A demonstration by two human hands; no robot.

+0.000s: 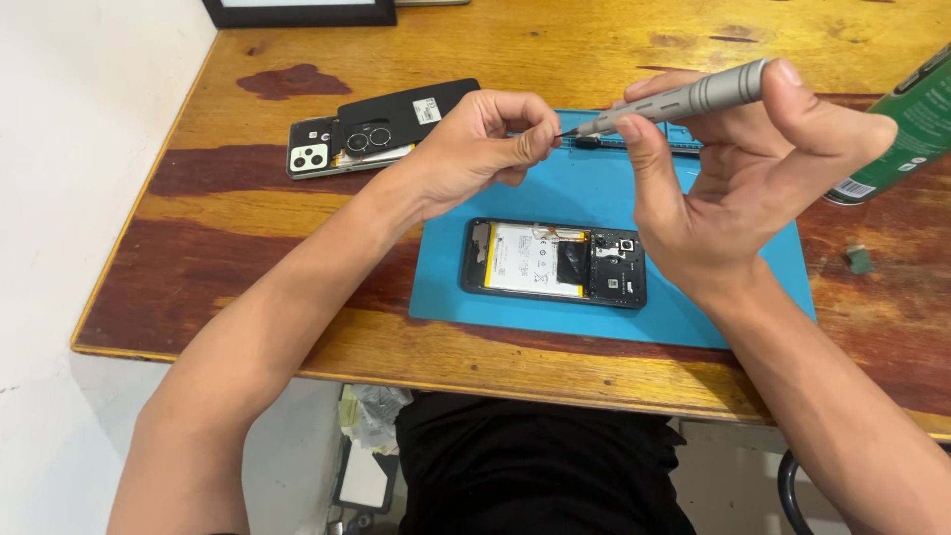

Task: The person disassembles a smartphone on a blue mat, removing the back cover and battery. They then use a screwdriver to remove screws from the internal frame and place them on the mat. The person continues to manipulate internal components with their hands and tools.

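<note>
Left hand pinches the bit tip; right hand clamps the grey precision screwdriver. Below the grip, opened phone lies on blue mat, back cover already off, internals not yet removed.

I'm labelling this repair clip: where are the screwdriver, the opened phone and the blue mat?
screwdriver [693, 96]: head view, grey handle.
opened phone [540, 260]: head view, white battery.
blue mat [446, 287]: head view, bare left part.

mat near edge open | opened phone blocks mat centre | stacked phones far left | green can far right
</note>
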